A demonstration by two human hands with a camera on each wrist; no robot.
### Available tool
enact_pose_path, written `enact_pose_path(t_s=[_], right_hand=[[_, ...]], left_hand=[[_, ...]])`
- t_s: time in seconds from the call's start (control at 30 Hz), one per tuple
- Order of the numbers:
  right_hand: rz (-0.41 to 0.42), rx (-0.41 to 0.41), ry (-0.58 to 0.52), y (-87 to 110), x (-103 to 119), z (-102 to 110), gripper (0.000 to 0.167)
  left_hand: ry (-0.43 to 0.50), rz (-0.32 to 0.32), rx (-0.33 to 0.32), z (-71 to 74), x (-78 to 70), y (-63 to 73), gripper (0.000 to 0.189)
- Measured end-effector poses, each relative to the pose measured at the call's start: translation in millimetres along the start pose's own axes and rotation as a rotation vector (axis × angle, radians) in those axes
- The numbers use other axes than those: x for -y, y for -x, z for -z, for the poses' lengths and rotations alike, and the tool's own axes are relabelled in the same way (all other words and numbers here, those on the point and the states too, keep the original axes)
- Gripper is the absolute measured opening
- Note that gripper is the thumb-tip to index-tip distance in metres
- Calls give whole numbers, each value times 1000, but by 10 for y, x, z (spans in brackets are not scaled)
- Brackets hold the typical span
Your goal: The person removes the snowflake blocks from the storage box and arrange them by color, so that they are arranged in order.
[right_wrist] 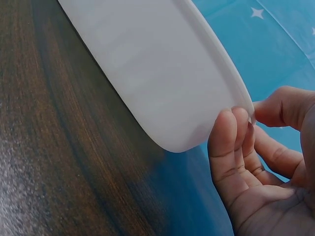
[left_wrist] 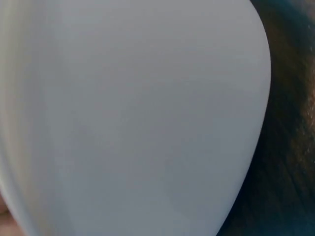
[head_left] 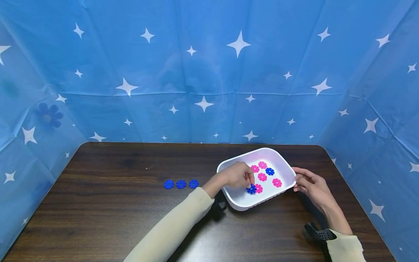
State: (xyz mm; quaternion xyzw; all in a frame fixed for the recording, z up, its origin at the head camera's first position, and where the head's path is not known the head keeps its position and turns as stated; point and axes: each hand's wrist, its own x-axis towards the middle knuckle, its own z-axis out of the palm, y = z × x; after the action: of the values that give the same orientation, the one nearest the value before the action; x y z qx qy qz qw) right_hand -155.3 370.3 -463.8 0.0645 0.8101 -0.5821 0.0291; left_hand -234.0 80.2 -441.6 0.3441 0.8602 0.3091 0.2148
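A white plastic tray (head_left: 240, 200) stands on the right half of the table and holds several pink notched discs (head_left: 276, 182) and a blue notched disc (head_left: 270, 171). Reaching over the tray's left side, my left hand (head_left: 238, 175) pinches another blue notched disc (head_left: 251, 189) low inside it, beside a pink one. In the left wrist view the tray's outer wall (left_wrist: 147, 118) fills most of the picture and hides the fingertips. My right hand (head_left: 312, 187) grips the tray's right rim, with thumb and fingers (right_wrist: 224, 142) on either side of the edge.
Three blue notched discs (head_left: 181, 184) lie in a row on the dark wooden table (head_left: 114, 211), left of the tray. Blue star-patterned cloth (head_left: 203, 72) hangs behind the table and along both sides. A black wrist strap (head_left: 322, 233) sits on the right wrist.
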Motion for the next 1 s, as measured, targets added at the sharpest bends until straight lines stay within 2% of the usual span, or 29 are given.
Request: enact_pose_path(t_s=[0.17, 0.37, 0.6, 0.8, 1.0], right_hand=[[-2, -4, 7, -16, 15, 14, 50], [-1, -11, 0, -39, 45, 27, 50], [-14, -18, 28, -20, 5, 14, 52], [-10, -15, 12, 9, -13, -28, 49], [-6, -23, 8, 10, 3, -37, 48]], left_hand=[[55, -7, -37, 30, -32, 59, 12], [103, -69, -90, 79, -28, 150, 5], [250, -87, -123, 75, 21, 333, 5], [319, -97, -200, 55, 83, 516, 10], [357, -96, -277, 88, 122, 636, 8]])
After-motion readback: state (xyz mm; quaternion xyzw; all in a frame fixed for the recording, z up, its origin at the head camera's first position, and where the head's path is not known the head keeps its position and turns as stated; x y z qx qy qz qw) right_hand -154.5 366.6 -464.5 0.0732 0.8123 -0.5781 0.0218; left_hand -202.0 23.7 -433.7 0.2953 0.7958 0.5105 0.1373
